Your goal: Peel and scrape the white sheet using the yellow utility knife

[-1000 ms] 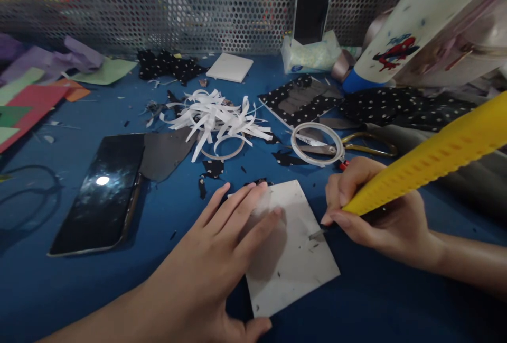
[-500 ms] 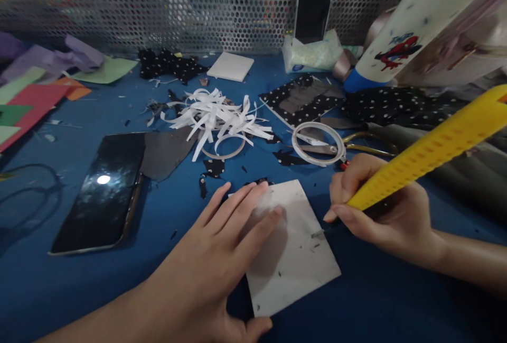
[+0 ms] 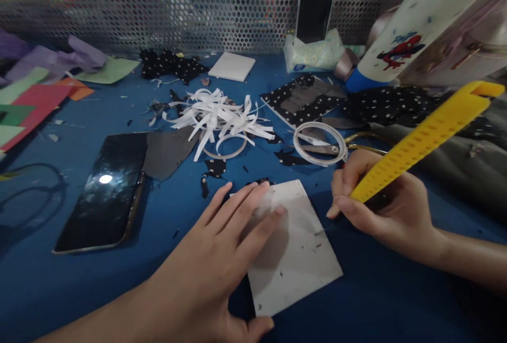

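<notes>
My left hand lies flat with fingers apart on a white square card, pressing it to the blue table. Small dark scraps dot the card. In my right hand, just off the card's right edge, is a long yellow plastic utility knife, gripped like a pen. Its handle slants up to the right; my fingers hide its lower end, and I cannot make out the blade clearly. Beyond my right hand are a white tape ring and scissors, partly covered by the ring and the hand.
A phone lies to the left. White paper strips are heaped mid-table near dotted black fabric. Coloured paper lies far left. At the back stand a bottle and a perforated metal panel.
The knife handle has tilted, its upper end shifting left, and my right hand has moved very slightly. My left hand stays on the card. The whole view has shifted slightly.
</notes>
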{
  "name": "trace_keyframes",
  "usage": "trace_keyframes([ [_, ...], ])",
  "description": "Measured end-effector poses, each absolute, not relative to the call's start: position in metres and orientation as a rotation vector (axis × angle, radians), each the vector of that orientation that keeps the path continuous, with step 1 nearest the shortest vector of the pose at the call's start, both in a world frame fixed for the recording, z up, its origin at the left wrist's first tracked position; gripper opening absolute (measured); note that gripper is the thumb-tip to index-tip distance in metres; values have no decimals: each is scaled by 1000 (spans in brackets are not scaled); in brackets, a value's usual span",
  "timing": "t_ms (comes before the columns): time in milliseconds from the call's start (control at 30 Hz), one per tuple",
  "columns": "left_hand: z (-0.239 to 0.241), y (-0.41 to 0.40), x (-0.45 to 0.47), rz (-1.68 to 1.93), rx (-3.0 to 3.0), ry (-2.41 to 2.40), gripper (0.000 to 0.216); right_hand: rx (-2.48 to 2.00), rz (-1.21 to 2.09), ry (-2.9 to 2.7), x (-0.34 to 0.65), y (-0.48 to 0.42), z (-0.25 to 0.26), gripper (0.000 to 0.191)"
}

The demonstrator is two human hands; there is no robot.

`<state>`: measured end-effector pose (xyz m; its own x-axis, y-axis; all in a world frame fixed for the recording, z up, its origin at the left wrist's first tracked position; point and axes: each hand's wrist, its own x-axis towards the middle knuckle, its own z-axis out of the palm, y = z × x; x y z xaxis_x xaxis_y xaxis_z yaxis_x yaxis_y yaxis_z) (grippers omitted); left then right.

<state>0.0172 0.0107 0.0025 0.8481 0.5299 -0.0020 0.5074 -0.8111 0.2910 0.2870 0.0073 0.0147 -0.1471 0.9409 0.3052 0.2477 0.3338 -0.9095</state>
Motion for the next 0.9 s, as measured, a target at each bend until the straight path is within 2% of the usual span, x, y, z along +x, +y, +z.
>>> trace_keyframes([
  [900,2,11,18,135,2729,782,117,-1129,884,-1577,285,10,17,20],
])
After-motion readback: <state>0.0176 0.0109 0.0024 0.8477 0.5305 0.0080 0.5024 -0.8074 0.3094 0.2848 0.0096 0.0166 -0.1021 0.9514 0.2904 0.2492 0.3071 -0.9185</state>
